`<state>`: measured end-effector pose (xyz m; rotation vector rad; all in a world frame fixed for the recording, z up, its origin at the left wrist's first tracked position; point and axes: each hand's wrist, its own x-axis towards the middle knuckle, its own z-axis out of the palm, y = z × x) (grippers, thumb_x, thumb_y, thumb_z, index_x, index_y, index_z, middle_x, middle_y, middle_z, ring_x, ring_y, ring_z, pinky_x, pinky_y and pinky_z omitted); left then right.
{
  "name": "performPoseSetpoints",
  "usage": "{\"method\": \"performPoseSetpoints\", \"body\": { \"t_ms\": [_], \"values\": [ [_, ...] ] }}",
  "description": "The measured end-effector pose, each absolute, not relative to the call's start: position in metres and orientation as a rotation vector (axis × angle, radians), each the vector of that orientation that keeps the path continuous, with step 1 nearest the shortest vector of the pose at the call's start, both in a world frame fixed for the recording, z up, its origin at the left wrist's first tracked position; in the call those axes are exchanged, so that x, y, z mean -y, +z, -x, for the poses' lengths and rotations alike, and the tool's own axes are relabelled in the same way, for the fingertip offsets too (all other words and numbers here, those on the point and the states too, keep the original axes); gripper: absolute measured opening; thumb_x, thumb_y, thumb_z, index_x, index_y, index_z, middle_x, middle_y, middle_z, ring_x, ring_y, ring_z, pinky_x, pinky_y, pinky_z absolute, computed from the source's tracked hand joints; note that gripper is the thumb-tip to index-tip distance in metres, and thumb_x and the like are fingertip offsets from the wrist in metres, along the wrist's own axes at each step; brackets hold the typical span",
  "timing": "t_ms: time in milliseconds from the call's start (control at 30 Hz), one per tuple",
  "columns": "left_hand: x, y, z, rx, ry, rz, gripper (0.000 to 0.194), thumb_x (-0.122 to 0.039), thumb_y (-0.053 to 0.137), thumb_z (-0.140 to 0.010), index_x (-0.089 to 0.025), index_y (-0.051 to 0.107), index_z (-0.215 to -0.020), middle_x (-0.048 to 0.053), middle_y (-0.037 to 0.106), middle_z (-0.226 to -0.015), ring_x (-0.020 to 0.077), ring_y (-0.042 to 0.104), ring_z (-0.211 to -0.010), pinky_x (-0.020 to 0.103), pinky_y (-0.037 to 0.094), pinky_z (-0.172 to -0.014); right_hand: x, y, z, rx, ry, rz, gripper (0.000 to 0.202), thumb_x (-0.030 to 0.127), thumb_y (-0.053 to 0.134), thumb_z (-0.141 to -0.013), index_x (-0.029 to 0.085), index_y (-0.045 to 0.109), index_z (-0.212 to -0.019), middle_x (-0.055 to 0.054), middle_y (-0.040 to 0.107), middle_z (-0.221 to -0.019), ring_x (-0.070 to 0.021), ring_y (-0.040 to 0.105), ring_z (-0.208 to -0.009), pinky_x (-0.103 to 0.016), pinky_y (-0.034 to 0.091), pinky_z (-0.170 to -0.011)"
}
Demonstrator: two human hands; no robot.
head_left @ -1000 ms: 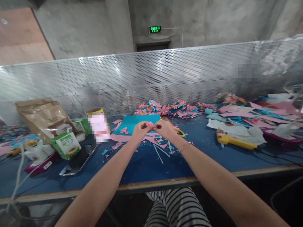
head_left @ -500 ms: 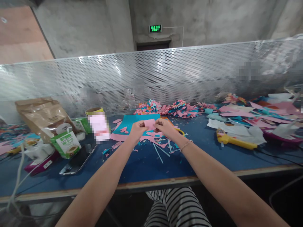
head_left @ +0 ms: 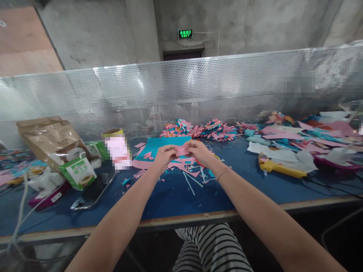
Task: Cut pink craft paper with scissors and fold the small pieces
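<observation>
A small pink paper piece (head_left: pixel 182 150) is held between my two hands above the middle of the table. My left hand (head_left: pixel 166 154) pinches its left end, and my right hand (head_left: pixel 197 151) pinches its right end. The piece looks bent or creased. Under and behind it lie a blue sheet (head_left: pixel 153 145) and pink sheets (head_left: pixel 141 164), with small paper scraps and thin strips around them. Yellow-handled scissors (head_left: pixel 216 156) are partly hidden behind my right hand.
Pink and blue paper flowers (head_left: pixel 218 130) line the perforated metal screen (head_left: pixel 198 87). On the left are a brown bag (head_left: pixel 53 139), a green-white box (head_left: pixel 78 173) and a phone (head_left: pixel 92 192). A yellow glue gun (head_left: pixel 283 169) and paper strips (head_left: pixel 283 133) lie at right.
The pink piece has gone from flat to bent or creased between my fingers. My right hand has moved slightly to the right, and the view has shifted a little.
</observation>
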<state>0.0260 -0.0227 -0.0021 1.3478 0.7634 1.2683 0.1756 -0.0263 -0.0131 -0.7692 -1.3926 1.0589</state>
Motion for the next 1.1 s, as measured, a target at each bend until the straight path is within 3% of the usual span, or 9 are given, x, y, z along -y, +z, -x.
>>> {"method": "performPoseSetpoints", "body": {
  "t_ms": [200, 333, 567, 733, 1100],
  "values": [
    [0.0230, 0.0007, -0.0238, -0.734, 1.258, -1.272, 0.007, -0.011, 0.055, -0.051, -0.014, 0.060, -0.056, 0.001, 0.058, -0.054, 0.0103, 0.055, -0.055, 0.028, 0.046, -0.063, 0.0252, -0.0128, -0.1774, 1.335, 1.097, 0.727, 0.017, 0.016, 0.046, -0.055, 0.016, 0.058, -0.067, 0.001, 0.055, -0.065, -0.0106, 0.054, -0.062, -0.029, 0.049, -0.065],
    [0.0224, 0.0006, -0.0246, -0.724, 1.321, -1.327, 0.006, -0.017, 0.057, -0.053, -0.012, 0.060, -0.056, 0.003, 0.059, -0.059, 0.0115, 0.055, -0.057, 0.029, 0.047, -0.062, 0.0248, -0.0114, -0.1796, 1.331, 1.065, 0.723, 0.016, 0.018, 0.044, -0.057, 0.015, 0.059, -0.061, 0.000, 0.053, -0.060, -0.0095, 0.051, -0.057, -0.026, 0.048, -0.058],
    [0.0168, -0.0027, -0.0232, -0.822, 1.376, -1.625, 0.022, -0.026, 0.069, -0.052, -0.013, 0.057, -0.065, 0.000, 0.057, -0.057, 0.0097, 0.054, -0.052, 0.027, 0.047, -0.057, 0.0260, -0.0102, -0.1807, 1.476, 0.901, 0.834, 0.017, 0.027, 0.057, -0.061, 0.017, 0.055, -0.075, 0.002, 0.054, -0.060, -0.0096, 0.053, -0.054, -0.025, 0.047, -0.056],
    [0.0159, -0.0025, -0.0219, -0.820, 1.405, -1.623, 0.031, -0.024, 0.070, -0.051, -0.015, 0.054, -0.077, -0.002, 0.056, -0.055, 0.0092, 0.053, -0.049, 0.026, 0.047, -0.054, 0.0274, -0.0094, -0.1818, 1.529, 0.751, 0.893, 0.019, 0.032, 0.058, -0.062, 0.015, 0.056, -0.069, 0.001, 0.054, -0.060, -0.0083, 0.050, -0.053, -0.023, 0.043, -0.053],
    [0.0137, -0.0061, -0.0221, -0.848, 1.386, -1.467, 0.033, -0.023, 0.073, -0.045, -0.012, 0.059, -0.073, 0.001, 0.059, -0.061, 0.0105, 0.056, -0.055, 0.028, 0.048, -0.059, 0.0255, -0.0107, -0.1841, 1.612, 0.638, 0.932, 0.022, 0.034, 0.055, -0.067, 0.014, 0.059, -0.073, 0.000, 0.054, -0.060, -0.0093, 0.049, -0.054, -0.023, 0.039, -0.052]
  ]
}}
